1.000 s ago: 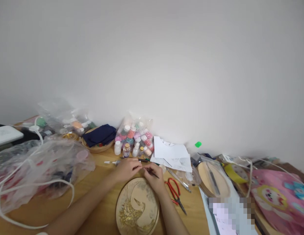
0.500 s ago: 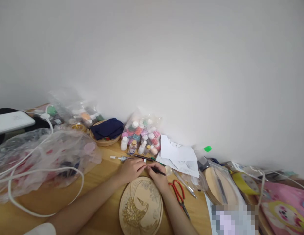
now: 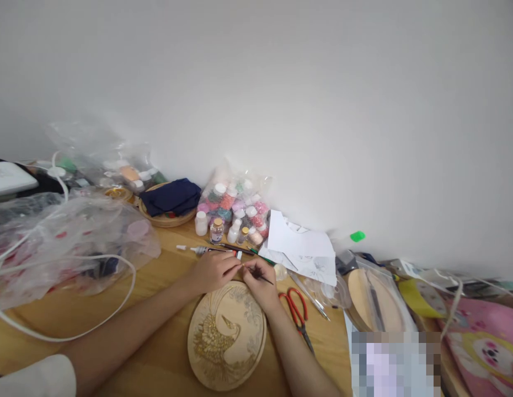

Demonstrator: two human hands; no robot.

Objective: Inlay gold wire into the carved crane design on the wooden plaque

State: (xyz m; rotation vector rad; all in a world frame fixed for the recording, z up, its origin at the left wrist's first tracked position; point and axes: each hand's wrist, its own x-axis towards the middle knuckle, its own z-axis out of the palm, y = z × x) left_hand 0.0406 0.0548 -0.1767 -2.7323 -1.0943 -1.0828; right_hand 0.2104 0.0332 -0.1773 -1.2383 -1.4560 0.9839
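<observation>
My left hand (image 3: 213, 271) and my right hand (image 3: 260, 282) meet fingertip to fingertip at the top edge of a round wooden board (image 3: 227, 339). A long-necked bird with golden feathers and faint flower lines decorates the board. Across my right hand's fingers lies a thin dark stick-like tool (image 3: 266, 279), tip pointing right; its kind is unclear. My left hand's fingers are pinched, and whatever sits between the fingertips is too small to make out. Just behind my left hand is a glue tube (image 3: 201, 250), partly hidden. Red-handled scissors (image 3: 295, 309) lie right of my right forearm.
A clear bag of bead jars (image 3: 240, 204) stands by the wall, small bottles (image 3: 217, 231) before it. White papers (image 3: 302, 245) lie right of them. At left are crumpled plastic bags (image 3: 86, 231), a white cable (image 3: 70, 338) and dark blue cloth (image 3: 171, 197). A wooden disc (image 3: 370, 298) sits at right.
The view has shifted, so most of the scene sits higher, mostly farther left. My hands stay together above the board; the dark tool in my right hand looks thinner and tilts a little more.
</observation>
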